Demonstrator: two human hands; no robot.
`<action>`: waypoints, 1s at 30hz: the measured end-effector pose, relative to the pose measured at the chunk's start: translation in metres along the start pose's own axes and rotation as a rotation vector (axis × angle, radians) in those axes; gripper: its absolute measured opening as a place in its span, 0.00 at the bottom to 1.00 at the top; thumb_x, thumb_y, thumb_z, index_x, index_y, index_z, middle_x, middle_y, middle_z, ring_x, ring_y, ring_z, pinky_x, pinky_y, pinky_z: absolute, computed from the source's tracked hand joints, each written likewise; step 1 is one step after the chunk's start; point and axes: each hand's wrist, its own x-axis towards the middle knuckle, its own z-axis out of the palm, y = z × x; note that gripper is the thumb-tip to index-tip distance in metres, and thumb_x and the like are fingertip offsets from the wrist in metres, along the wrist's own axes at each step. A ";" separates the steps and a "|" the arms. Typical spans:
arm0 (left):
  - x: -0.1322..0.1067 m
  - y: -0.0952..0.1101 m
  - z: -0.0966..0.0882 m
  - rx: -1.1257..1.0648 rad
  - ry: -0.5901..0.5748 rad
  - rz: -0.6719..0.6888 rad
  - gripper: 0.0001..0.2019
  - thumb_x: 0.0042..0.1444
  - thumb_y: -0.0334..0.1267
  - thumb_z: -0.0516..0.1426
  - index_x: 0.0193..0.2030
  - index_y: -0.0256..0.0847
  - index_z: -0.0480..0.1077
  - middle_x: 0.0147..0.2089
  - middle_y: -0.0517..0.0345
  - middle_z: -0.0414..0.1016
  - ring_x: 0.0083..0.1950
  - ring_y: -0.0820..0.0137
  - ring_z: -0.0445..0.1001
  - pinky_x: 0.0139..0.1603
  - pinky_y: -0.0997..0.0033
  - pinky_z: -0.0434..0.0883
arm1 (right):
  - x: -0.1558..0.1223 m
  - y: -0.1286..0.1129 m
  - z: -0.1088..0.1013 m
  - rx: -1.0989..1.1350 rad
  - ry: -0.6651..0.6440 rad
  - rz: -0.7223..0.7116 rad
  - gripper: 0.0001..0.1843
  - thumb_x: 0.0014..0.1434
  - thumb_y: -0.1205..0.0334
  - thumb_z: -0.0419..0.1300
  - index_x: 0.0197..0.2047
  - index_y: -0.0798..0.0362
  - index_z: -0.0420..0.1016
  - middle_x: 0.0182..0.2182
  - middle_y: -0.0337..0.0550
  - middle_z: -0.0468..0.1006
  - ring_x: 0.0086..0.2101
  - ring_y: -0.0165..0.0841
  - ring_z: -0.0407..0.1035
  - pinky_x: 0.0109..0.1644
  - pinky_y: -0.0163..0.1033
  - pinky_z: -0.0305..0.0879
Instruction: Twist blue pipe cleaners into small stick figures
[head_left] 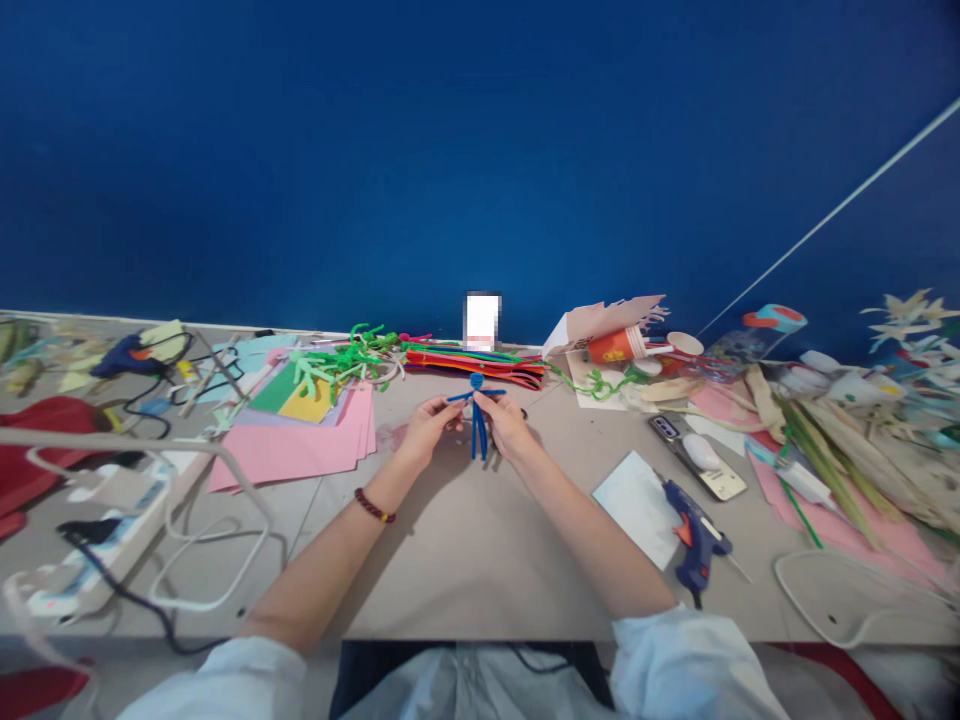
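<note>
My left hand (427,430) and my right hand (502,422) hold a small blue pipe-cleaner figure (478,440) up just above the tabletop. It has a round blue head, outstretched arms and long legs hanging down. Each hand pinches one arm between fingers and thumb, close to the body. A dark red beaded bracelet (373,505) circles my left wrist. The fingers hide parts of the arms.
Behind my hands lies a bundle of multicoloured pipe cleaners (472,367). Pink card sheets (292,455) and green pipe cleaners (345,358) are at the left, with a power strip (127,520) beyond. A blue hot glue gun (694,535) and a phone (697,455) are at the right.
</note>
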 end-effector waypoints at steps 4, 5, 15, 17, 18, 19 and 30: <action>-0.011 -0.003 0.005 0.454 0.080 0.366 0.09 0.51 0.43 0.58 0.29 0.39 0.73 0.25 0.59 0.73 0.26 0.73 0.69 0.29 0.73 0.64 | 0.003 0.007 -0.002 -0.132 0.097 -0.082 0.16 0.44 0.51 0.65 0.30 0.54 0.72 0.24 0.38 0.76 0.28 0.31 0.70 0.37 0.38 0.66; -0.014 -0.003 0.005 0.615 0.076 0.481 0.08 0.53 0.42 0.57 0.31 0.40 0.74 0.29 0.57 0.75 0.29 0.72 0.70 0.31 0.72 0.65 | 0.004 0.009 -0.002 -0.185 0.124 -0.113 0.16 0.44 0.51 0.64 0.31 0.54 0.72 0.25 0.39 0.76 0.29 0.32 0.70 0.38 0.38 0.66; -0.016 -0.001 -0.004 0.998 0.180 0.940 0.08 0.59 0.36 0.52 0.36 0.40 0.72 0.30 0.55 0.73 0.32 0.71 0.70 0.36 0.71 0.65 | -0.006 0.005 -0.001 -0.757 0.101 -0.516 0.11 0.54 0.55 0.55 0.31 0.53 0.71 0.30 0.46 0.76 0.35 0.37 0.69 0.44 0.44 0.64; -0.014 0.002 -0.007 0.925 0.191 0.896 0.07 0.59 0.37 0.52 0.36 0.40 0.72 0.31 0.55 0.73 0.33 0.71 0.70 0.37 0.71 0.65 | -0.008 0.002 0.001 -0.763 0.031 -0.532 0.09 0.54 0.56 0.55 0.31 0.52 0.71 0.31 0.45 0.76 0.36 0.36 0.70 0.45 0.43 0.64; -0.012 0.004 -0.007 0.881 0.202 0.862 0.07 0.59 0.37 0.53 0.36 0.40 0.72 0.32 0.56 0.73 0.33 0.71 0.69 0.37 0.71 0.65 | -0.008 0.002 0.002 -0.744 0.004 -0.516 0.09 0.54 0.56 0.55 0.32 0.52 0.71 0.33 0.45 0.76 0.36 0.36 0.70 0.46 0.43 0.64; -0.010 0.005 -0.008 0.831 0.215 0.819 0.08 0.58 0.38 0.53 0.35 0.40 0.72 0.32 0.56 0.73 0.33 0.71 0.69 0.36 0.71 0.65 | -0.009 0.001 0.003 -0.710 -0.010 -0.482 0.09 0.53 0.56 0.55 0.32 0.52 0.71 0.33 0.45 0.76 0.37 0.36 0.70 0.46 0.43 0.64; 0.013 -0.004 -0.020 0.002 -0.087 -0.048 0.14 0.35 0.44 0.67 0.27 0.36 0.74 0.22 0.59 0.70 0.21 0.78 0.62 0.20 0.77 0.57 | -0.007 0.000 0.008 -0.159 -0.027 0.021 0.18 0.40 0.47 0.68 0.27 0.52 0.72 0.25 0.38 0.76 0.27 0.30 0.70 0.34 0.35 0.66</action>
